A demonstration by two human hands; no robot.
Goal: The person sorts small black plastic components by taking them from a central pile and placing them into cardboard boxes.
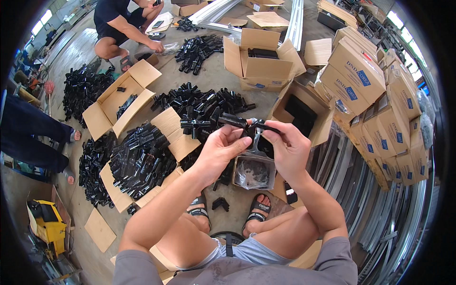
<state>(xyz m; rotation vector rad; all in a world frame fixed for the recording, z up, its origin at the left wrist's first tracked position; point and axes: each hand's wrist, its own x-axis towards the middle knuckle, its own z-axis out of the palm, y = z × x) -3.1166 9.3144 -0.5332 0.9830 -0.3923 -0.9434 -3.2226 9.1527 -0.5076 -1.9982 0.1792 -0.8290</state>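
Note:
In front of my chest, my left hand (222, 146) is closed on a glossy black tubular connector (233, 119) between thumb and fingers. My right hand (289, 145) pinches a slimmer black piece (270, 128) close beside it. The two parts meet between my hands, and whether they are joined I cannot tell. Just below my hands stands a small carton (234, 173) lined with a clear plastic bag (251, 175); its small contents are too blurred to name. A loose black angled connector (220, 204) lies on the floor between my feet.
Heaps of black connectors (142, 161) cover the floor ahead and left. Open cartons (263, 66) stand beyond them, another carton (327, 116) at my right. Stacked boxes (356, 76) and long metal profiles (370, 199) line the right side. One person (116, 23) squats far left; another stands (28, 133) nearer.

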